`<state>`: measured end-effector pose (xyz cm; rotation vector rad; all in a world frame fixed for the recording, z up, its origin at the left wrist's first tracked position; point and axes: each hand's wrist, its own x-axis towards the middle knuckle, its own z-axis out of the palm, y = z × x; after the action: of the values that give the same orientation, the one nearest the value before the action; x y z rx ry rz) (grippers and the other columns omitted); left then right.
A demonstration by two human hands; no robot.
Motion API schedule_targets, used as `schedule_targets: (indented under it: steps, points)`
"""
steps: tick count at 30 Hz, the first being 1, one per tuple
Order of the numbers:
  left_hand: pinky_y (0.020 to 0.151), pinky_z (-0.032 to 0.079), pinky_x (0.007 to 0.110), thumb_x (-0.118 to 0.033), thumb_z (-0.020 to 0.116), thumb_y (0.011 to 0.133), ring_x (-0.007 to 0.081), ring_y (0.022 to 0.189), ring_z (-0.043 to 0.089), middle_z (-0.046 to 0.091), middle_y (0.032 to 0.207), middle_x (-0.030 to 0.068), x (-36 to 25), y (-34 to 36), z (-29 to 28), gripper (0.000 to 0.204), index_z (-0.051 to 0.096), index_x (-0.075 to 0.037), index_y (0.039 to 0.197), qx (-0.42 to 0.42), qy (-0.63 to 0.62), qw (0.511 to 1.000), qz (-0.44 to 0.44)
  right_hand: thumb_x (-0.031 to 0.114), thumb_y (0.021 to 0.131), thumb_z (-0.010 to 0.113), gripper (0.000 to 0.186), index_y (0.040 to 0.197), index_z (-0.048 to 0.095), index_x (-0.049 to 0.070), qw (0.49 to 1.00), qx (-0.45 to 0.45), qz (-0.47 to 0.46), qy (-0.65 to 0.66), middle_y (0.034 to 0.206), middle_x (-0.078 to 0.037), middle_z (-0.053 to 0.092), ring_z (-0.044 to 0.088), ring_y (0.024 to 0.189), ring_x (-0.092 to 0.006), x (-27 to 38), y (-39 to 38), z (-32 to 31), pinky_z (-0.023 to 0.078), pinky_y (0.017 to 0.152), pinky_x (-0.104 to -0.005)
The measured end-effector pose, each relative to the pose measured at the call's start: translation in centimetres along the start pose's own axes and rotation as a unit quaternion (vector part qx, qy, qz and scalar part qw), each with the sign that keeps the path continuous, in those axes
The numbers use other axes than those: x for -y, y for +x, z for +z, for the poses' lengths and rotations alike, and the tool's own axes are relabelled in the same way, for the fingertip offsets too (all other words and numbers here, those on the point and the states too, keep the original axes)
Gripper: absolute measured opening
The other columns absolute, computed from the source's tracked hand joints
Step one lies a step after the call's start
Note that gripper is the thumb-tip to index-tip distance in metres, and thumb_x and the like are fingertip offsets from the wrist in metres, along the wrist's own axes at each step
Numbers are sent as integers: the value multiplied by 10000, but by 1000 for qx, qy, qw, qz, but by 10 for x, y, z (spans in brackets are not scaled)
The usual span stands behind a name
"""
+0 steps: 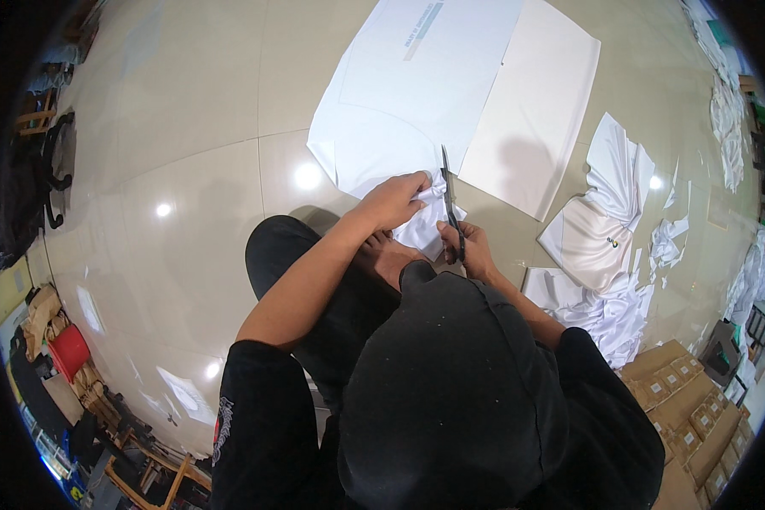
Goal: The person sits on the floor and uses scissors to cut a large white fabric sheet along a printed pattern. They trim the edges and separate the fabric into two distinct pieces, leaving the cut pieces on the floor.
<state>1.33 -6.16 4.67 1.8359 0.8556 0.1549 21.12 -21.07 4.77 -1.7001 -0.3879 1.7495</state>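
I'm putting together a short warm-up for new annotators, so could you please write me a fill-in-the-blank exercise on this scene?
1. The right hand holds a pair of black ____.
2. The left hand touches a piece of fabric coloured ____.
3. The heap of crumpled cloth lies on the person's ____ side.
4. That heap rests on a shiny tiled ____.

Missing words: scissors; white; right; floor.

A textile workshop — pale cloth panels (391,98) spread on the tiled floor (178,161), scissors (450,201), heaped cloth (599,308) at right, cardboard boxes (678,380) near right.
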Motion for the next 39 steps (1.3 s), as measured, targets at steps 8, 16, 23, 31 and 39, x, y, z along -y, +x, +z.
schedule_targets:
  steps: [8,16,23,31,39]
  points:
    - [931,523,508,-110,721,934,441,1122,669,710,1157,224,1,1,0,315,584,-39,1209,5,9,1000,2,389,964,820,389,852,644,61,1000,2,0,13,680,-6,598,568,549,-114,0,-1,0,429,524,-283]
    - [923,521,514,-106,723,928,442,1106,669,708,1146,221,0,1,0,314,583,-42,1203,5,7,1000,1,387,952,828,387,864,640,59,1000,-4,0,7,678,-6,601,579,533,-119,5,0,4,444,497,-286]
    - [921,521,514,-105,724,928,444,1108,668,708,1140,222,0,1,0,318,582,-47,1207,4,7,1000,-1,408,947,841,404,873,646,62,1000,-9,4,6,692,-2,602,570,548,-108,5,0,6,442,519,-273]
    - [922,521,512,-108,725,929,449,1107,670,709,1140,227,1,1,1,328,578,-43,1215,1,0,1000,2,429,933,859,427,894,656,56,1000,-13,8,6,706,1,606,565,563,-102,5,-1,6,437,529,-269]
    - [926,522,512,-103,713,932,449,1113,671,711,1147,229,0,1,0,320,582,-40,1217,1,0,1000,0,415,939,852,414,898,655,53,1000,-13,1,16,703,7,600,562,562,-102,6,-2,8,426,528,-271]
